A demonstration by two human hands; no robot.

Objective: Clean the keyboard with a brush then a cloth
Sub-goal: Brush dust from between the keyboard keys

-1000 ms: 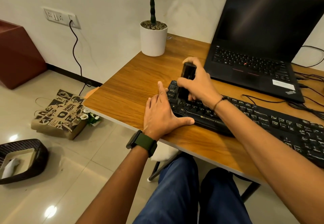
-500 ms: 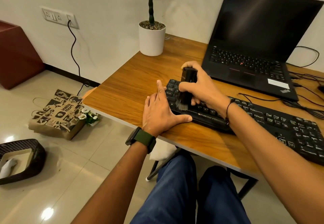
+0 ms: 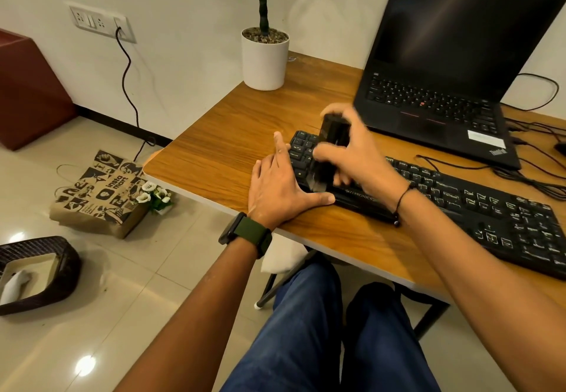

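A black keyboard [image 3: 477, 207] lies slantwise on the wooden desk [image 3: 232, 140], running from the middle to the right edge of the view. My right hand [image 3: 364, 152] grips a black brush [image 3: 332, 143] upright, with its bristles down on the keys at the keyboard's left end. The hand and brush are blurred by motion. My left hand [image 3: 278, 189] lies flat on the desk against the keyboard's left end, fingers spread, thumb along the front edge. It wears a green-strapped watch at the wrist. No cloth shows on the desk.
An open black laptop [image 3: 453, 63] stands behind the keyboard, with cables [image 3: 539, 146] trailing to the right. A white plant pot [image 3: 265, 60] sits at the desk's far corner. On the floor lie a printed paper bag [image 3: 101, 192] and a dark basket [image 3: 36, 272].
The brush has swept down the keys at the left end, then tilted, its bristles near the front row. My left hand has stayed in place.
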